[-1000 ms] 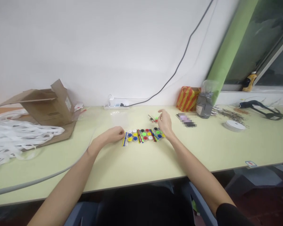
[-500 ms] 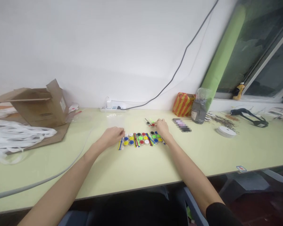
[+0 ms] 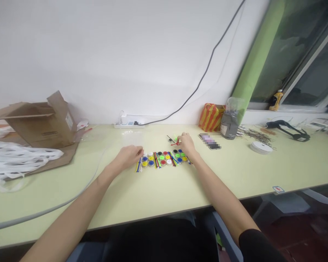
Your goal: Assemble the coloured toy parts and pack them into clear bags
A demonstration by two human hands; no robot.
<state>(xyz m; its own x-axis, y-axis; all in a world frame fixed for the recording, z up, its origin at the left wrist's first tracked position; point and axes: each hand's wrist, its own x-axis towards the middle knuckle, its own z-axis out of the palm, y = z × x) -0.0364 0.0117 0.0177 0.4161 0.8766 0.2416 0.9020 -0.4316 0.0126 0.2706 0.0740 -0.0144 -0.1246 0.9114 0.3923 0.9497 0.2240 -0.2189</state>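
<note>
Small round pieces with coloured tops (image 3: 163, 157), in blue, yellow, green, red, black and white, lie in close groups on the table. Bundles of thin coloured plastic sticks (image 3: 156, 160) separate the groups. My right hand (image 3: 186, 142) is above the right end, its thumb and fingers pinched on a thin red plastic piece (image 3: 175, 144). Behind that piece lie a small black stick-like part (image 3: 170, 139) and a bright green bit. At the left end my left hand (image 3: 129, 155) rests with fingertips pressed together beside the sticks; what it holds, if anything, is hidden.
An open cardboard box (image 3: 43, 125) and white straps (image 3: 19, 156) occupy the left. A power strip (image 3: 128, 125) is at the wall. To the right are a phone (image 3: 210, 141), a striped bag (image 3: 211, 117), a dark bagged container (image 3: 229, 125) and a white round box (image 3: 261, 147).
The view has shifted slightly. More of the red piece shows at my right fingertips, which have moved a little. My left hand stays at the left end of the row.
</note>
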